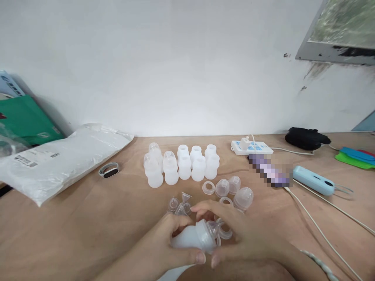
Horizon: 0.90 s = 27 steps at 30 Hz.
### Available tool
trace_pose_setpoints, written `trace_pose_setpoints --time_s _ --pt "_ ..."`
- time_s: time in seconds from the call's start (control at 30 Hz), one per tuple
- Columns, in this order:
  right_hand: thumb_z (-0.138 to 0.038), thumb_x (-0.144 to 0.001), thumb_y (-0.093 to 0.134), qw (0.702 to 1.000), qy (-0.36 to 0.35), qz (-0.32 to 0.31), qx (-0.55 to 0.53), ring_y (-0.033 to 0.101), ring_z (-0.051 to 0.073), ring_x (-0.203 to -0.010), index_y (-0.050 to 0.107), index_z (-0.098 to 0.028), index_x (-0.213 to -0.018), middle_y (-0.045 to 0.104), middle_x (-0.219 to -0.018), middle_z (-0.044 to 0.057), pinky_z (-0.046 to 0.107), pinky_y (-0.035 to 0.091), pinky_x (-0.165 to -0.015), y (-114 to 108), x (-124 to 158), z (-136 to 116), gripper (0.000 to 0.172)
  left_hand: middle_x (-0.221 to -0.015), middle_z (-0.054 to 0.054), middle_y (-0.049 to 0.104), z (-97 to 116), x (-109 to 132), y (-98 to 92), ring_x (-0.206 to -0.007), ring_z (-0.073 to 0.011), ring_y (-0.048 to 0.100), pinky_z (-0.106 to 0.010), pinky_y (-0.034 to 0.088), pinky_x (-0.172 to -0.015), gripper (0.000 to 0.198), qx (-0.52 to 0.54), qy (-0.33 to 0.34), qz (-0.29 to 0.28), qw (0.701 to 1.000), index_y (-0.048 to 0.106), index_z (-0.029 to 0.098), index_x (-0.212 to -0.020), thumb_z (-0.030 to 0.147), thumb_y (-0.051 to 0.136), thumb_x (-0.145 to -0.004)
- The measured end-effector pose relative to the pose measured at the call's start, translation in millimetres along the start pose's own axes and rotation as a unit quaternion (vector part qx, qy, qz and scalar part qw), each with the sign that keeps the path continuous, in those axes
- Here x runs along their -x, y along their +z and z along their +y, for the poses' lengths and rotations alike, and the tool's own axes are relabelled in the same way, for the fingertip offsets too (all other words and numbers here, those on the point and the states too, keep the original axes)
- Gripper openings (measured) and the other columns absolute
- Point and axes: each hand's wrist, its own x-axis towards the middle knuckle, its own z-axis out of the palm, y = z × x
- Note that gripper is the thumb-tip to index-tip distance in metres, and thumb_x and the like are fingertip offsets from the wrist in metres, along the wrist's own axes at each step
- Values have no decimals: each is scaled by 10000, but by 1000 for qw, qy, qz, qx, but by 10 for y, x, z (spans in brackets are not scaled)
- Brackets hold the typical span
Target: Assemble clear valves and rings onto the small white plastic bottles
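In my left hand (165, 238) a milky white baby bottle (187, 237) lies tilted toward the right, with fingers and thumb wrapped round its body. A clear collar (205, 236) and a teat (214, 227) sit on its end. My right hand (234, 226) arches around that end with thumb and index finger wide apart; contact with the collar is unclear. Several loose clear teats (182, 210) lie just beyond the left hand. Loose rings (208, 187) and domed caps (243, 199) lie beyond the right hand, some partly hidden by it.
Behind stand capped bottles (170, 169) and several uncapped bottles (198, 169). A white plastic parcel (67, 156) and a wristband (109, 170) are at left. At right are a power strip (263, 148), a blurred phone (268, 170), a light blue device (313, 180), cables and a black case (306, 138).
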Motion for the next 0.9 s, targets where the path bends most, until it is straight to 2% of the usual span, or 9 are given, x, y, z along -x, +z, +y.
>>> trace_pose_setpoints --time_s 0.07,0.13,0.27,0.33,0.4,0.47,0.57,0.77,0.9 --pt "-432 -737 799 1000 2 -1 25 660 216 -860 646 -290 -1062 712 -998 0 285 512 -714 18 -1 -13 386 -806 9 646 -7 -4 8 -728 -172 560 -238 418 -601 419 -9 -14 6 1000 696 178 -931 492 783 -668" --pt "-432 -745 771 999 21 28 41 591 169 -675 624 -236 -832 653 -761 -15 254 440 -576 87 -17 1 260 -849 -3 685 -28 -13 45 -761 -202 604 -258 449 -624 416 -97 -2 26 995 687 186 -928 405 826 -602" --pt "-471 -744 718 993 97 63 25 387 104 -487 414 -214 -587 408 -512 -70 232 243 -444 234 -60 52 428 -840 -45 720 -98 -44 141 -745 -244 640 -311 469 -638 211 -325 121 125 930 652 183 -855 149 659 -647" --pt "-527 -774 691 994 88 61 10 459 121 -513 481 -212 -634 489 -548 -53 238 299 -458 222 -63 42 405 -795 -43 719 -103 -53 152 -697 -239 645 -301 462 -594 185 -349 150 157 912 644 187 -844 140 598 -672" --pt "-554 -778 706 998 34 50 0 610 183 -686 610 -227 -846 669 -770 -3 273 449 -575 157 -50 7 348 -780 -16 730 -68 -47 134 -665 -223 663 -274 461 -555 158 -299 126 131 937 654 202 -867 211 634 -711" --pt "-502 -759 753 1000 -7 27 11 658 222 -832 626 -266 -999 711 -958 16 304 512 -705 100 -29 -28 360 -781 11 742 -13 -28 114 -650 -211 677 -251 459 -529 205 -243 80 86 963 663 214 -871 288 719 -688" --pt "-400 -720 771 999 16 23 28 618 187 -705 575 -260 -819 664 -802 -14 268 476 -589 133 -9 -33 260 -747 4 740 18 6 131 -612 -208 667 -244 433 -483 194 -273 51 71 958 650 198 -820 279 738 -667" --pt "-275 -642 726 989 99 81 -68 442 111 -511 410 -241 -699 502 -581 -71 218 311 -440 379 -18 13 322 -785 -54 729 -183 12 221 -644 -244 672 -298 478 -521 192 -462 220 175 841 583 186 -901 124 568 -720" --pt "-410 -808 666 996 26 79 -14 537 140 -599 547 -225 -845 623 -716 -24 250 410 -532 233 -15 47 222 -775 -58 726 -218 -22 169 -638 -248 682 -313 508 -532 235 -505 262 223 792 548 190 -950 103 520 -734"
